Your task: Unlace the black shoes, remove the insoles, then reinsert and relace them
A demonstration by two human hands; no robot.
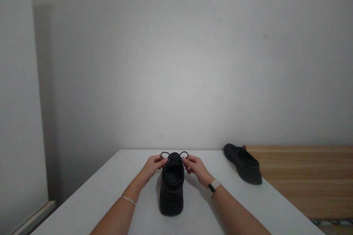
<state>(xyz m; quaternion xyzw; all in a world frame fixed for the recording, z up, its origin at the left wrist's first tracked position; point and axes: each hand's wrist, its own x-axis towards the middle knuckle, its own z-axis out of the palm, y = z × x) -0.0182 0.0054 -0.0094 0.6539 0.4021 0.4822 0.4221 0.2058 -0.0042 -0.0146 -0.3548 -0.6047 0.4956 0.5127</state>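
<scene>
A black lace-up shoe [171,187] stands on the white table [110,194] with its heel toward me. My left hand [153,165] pinches a loop of the black lace [164,154] on the shoe's left side. On the right side, my right hand [195,167] pinches the other lace loop [184,153]. Both loops rise just above the shoe's tongue. A thin bracelet sits on my left wrist and a white band with a dark face on my right wrist.
A second black shoe [242,163] lies at the table's far right edge, toe pointing away to the left. A wooden surface [303,176] adjoins the table on the right. A plain white wall [176,62] stands behind the table.
</scene>
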